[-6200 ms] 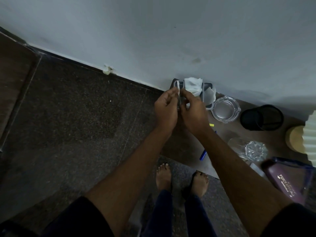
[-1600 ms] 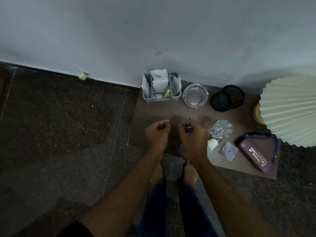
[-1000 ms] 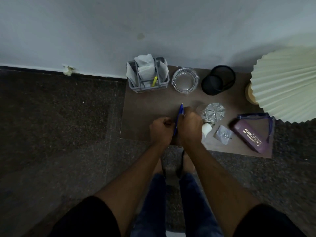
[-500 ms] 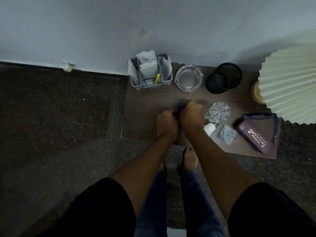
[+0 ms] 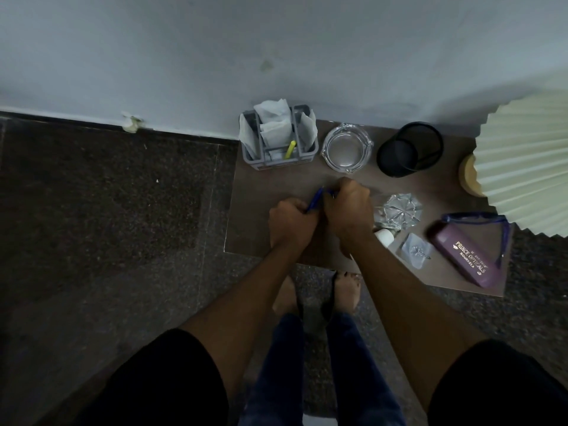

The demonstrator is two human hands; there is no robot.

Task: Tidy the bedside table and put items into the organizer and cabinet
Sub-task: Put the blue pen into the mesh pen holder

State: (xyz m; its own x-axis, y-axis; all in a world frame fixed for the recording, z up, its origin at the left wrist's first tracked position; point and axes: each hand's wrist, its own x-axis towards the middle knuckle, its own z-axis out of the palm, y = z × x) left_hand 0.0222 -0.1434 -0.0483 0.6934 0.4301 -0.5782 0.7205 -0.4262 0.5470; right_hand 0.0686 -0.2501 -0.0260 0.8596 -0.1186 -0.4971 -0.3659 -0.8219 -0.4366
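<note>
While both hands [image 5: 319, 215] clench blue pen [image 5: 316, 200] | grey organizer [image 5: 278, 155]: tissues, yellow pen [image 5: 290, 149]

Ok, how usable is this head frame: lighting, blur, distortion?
Head view: dim and underexposed, the floor nearly black; the wall's base line bows from the wide lens. Both hands, left hand and right hand, are slightly soft around the blue pen. The purple case lettering stays readable, and the glass ashtray shows no harsh glare.

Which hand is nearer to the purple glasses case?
The right hand. It is at the middle of the table, with the purple glasses case off to its right. The left hand is beyond it, further from the case.
</note>
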